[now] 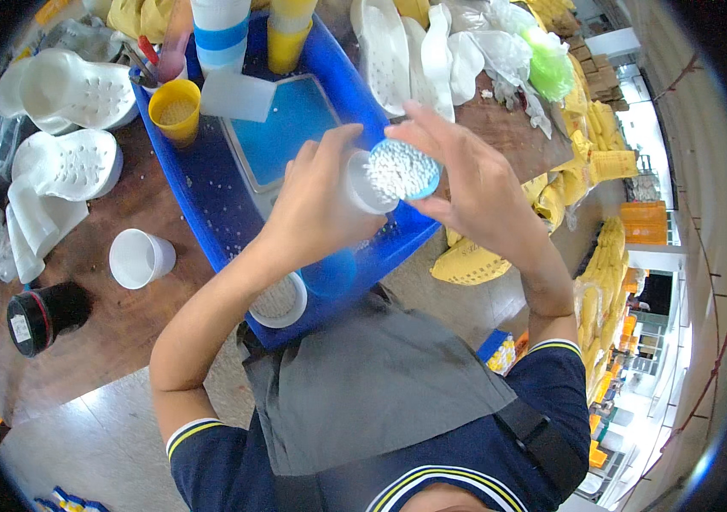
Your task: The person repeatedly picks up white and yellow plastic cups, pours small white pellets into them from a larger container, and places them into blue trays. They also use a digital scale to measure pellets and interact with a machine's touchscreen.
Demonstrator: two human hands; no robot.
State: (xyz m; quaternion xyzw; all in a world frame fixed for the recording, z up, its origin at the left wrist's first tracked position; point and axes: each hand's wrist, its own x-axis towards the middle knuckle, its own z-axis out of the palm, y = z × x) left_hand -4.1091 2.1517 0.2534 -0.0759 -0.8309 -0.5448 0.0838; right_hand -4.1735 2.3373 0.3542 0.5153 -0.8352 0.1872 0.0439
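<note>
While the left hand [319, 194] curls around a translucent white plastic cup [367, 186], the right hand [484, 177] grips, between thumb and fingers, a round blue container [428, 183] packed with small white round-tipped pieces [399, 169]. Both vessels are tilted, mouths close together; whether their rims touch is unclear. If either rim drifted aside, or the right hand tipped too sharply, pieces could spill through the gap. Squeezing the thin-looking cup might also bend its mouth out of round.

The packed pieces make a knobbly, matte surface against the container's smooth curved edge. Below the hands is a glossy blue plastic tray [191, 205], already dotted with loose white specks. Nearer the body than the left hand, a white round tub [297, 305] of pale grains sits at the tray's edge, where a forearm could knock it. Left of the left hand, beyond the tray, a smooth white tapered cup [141, 258] lies tilted on the brown tabletop [116, 333].
</note>
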